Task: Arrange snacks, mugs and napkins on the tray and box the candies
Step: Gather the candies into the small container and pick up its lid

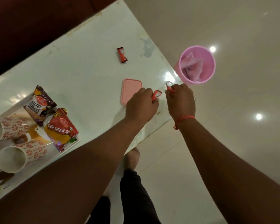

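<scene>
My left hand is closed on a red candy wrapper at the table's near right edge. Just to its right, my right hand pinches another red candy. A pink lid lies flat beside my left hand, partly hidden by it. A third red candy lies alone farther out on the table. At the left, a white tray holds two flower-patterned mugs lying on their sides, a salted peanuts pack and a red snack pack.
The white table runs diagonally, its right edge close under my hands. A pink bin with crumpled wrapping inside stands on the glossy floor just beyond that edge. A dark sofa is behind the table. My bare feet are below.
</scene>
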Available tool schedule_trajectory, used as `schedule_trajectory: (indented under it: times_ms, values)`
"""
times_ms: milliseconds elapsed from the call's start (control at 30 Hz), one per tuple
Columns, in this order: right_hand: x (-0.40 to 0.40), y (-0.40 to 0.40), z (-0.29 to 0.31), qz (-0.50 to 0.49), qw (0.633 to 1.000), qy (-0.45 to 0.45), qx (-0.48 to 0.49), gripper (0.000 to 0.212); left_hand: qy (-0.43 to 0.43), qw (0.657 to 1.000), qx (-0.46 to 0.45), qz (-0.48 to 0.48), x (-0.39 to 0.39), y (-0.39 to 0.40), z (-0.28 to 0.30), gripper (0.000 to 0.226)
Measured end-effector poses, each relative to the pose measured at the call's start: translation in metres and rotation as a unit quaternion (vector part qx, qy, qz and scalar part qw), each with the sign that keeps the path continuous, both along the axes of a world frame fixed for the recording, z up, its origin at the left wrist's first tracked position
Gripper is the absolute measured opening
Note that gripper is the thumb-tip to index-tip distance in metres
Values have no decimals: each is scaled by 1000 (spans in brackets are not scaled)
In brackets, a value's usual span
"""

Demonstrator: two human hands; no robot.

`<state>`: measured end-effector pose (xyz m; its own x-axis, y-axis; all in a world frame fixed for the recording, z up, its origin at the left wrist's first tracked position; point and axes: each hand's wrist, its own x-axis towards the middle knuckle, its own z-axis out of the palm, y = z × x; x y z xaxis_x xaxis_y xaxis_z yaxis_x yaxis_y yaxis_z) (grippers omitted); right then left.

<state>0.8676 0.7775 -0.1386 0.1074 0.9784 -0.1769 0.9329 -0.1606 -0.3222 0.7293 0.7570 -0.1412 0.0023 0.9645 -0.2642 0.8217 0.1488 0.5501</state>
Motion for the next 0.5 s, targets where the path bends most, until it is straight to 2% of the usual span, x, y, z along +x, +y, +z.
schedule_trajectory:
  times_ms: [200,367,500]
  values:
    - [21,-8,-9,-1,999,-4,-39,24,53,997,4,-60,33,18,-10,42]
    - [21,-7,-10,-4,998,47,-37,33,48,998,-19,-43,26,20,-8,47]
    - [8,-1,-8,-2,999,51,-10,30,15,1000,-24,1,6,12,-7,47]
